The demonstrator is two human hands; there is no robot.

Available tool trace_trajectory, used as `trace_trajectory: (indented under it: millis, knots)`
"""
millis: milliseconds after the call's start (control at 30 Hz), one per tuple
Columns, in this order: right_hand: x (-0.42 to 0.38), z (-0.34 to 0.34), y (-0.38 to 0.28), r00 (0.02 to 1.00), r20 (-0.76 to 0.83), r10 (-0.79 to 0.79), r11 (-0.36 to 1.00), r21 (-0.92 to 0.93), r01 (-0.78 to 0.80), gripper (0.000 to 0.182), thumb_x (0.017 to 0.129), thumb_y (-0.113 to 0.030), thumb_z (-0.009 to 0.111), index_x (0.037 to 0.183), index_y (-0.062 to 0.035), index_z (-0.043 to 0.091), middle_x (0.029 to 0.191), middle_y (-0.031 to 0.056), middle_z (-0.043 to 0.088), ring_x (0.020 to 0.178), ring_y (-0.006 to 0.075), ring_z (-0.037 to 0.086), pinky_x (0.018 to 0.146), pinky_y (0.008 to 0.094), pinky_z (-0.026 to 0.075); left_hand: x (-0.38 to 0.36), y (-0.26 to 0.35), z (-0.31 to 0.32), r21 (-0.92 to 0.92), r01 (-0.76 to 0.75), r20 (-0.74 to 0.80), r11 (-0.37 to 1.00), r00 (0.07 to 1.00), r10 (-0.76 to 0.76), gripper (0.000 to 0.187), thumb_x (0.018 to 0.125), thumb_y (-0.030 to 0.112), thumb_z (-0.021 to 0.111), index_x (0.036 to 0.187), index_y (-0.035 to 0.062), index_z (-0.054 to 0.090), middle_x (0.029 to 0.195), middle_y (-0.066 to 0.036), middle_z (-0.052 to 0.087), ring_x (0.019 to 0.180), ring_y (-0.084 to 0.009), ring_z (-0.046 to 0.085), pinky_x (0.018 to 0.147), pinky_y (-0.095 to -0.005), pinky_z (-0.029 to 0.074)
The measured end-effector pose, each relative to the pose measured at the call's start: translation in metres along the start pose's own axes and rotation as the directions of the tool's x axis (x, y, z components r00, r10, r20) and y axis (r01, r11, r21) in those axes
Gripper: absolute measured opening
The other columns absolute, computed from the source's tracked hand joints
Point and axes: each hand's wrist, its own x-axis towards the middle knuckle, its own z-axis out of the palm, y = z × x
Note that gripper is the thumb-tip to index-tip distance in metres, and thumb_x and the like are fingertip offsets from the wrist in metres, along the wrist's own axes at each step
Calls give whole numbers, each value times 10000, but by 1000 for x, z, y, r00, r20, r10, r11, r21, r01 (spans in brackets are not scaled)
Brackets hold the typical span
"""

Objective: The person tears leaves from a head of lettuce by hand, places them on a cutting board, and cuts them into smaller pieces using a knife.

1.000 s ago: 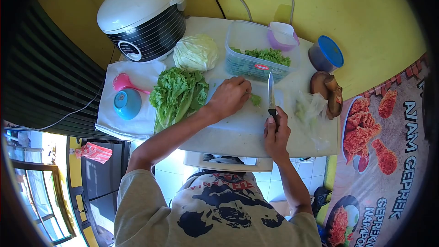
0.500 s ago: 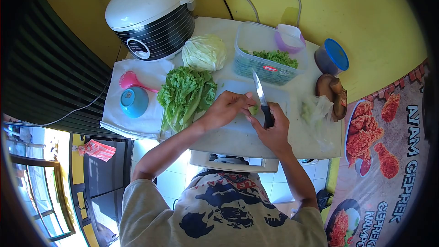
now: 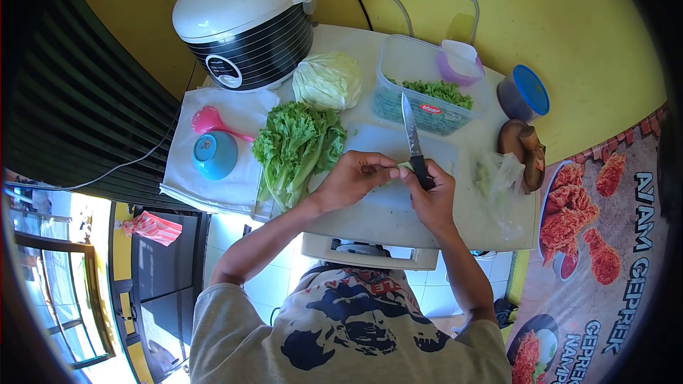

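My right hand is closed around the black handle of a knife, whose blade points up and away from me. Its thumb also touches a small piece of lettuce. The fingers of my left hand pinch the other side of that piece, partly hiding it. Both hands are above a white cutting board. Left of them lies a leafy head of lettuce. Behind the board stands a clear plastic container with cut greens inside.
A cabbage sits beside the rice cooker. On a white cloth are a blue bowl and a pink ladle. At right are a blue-lidded tub, a brown wooden-looking object and a plastic bag.
My hands have come closer together, and the lettuce piece is now between the fingertips of both. The knife is still in my right hand. The whole view has shifted slightly.
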Motion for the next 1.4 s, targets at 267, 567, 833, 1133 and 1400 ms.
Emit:
trace_trajectory:
  millis: [267,567,833,1133,1400]
  knots:
    - [12,5,17,983,25,-180,889,-424,174,159,957,-119,759,923,25,701,690,64,628,554,119,522,524,286,411,-9,13,-1,592,-68,-150,803,970,193,189,942,139,762,1065,-5,768,912,-167,765,705,-211,698,675,-365,565]
    - [-16,4,10,908,113,-403,716,-579,390,512,965,-47,648,1469,-64,559,840,168,691,600,337,671,598,427,554,-4,-6,-2,820,-77,-147,568,930,338,236,933,141,728,1123,2,730,853,-207,725,744,-392,715,692,-451,583]
    - [-67,-16,17,942,276,-192,633,-699,334,612,954,-23,638,1545,-92,493,748,118,606,528,289,612,515,404,527,-20,13,-12,829,-128,-68,545,943,324,257,930,125,743,1163,17,739,910,-168,696,766,-344,704,686,-439,573]
    - [-78,-14,17,946,285,-154,595,-738,319,664,943,-29,632,1577,-93,443,770,107,585,524,281,598,509,410,528,-23,-1,-12,831,-243,52,500,930,364,268,899,44,732,1163,50,770,903,-107,634,767,-294,670,671,-419,573]
    - [-74,-9,15,940,314,-130,541,-772,333,698,915,-21,648,1577,-62,432,775,111,585,506,280,591,490,411,527,-23,-6,-14,817,-255,43,517,921,387,283,878,14,743,1157,49,774,893,-107,634,752,-286,669,660,-409,570]
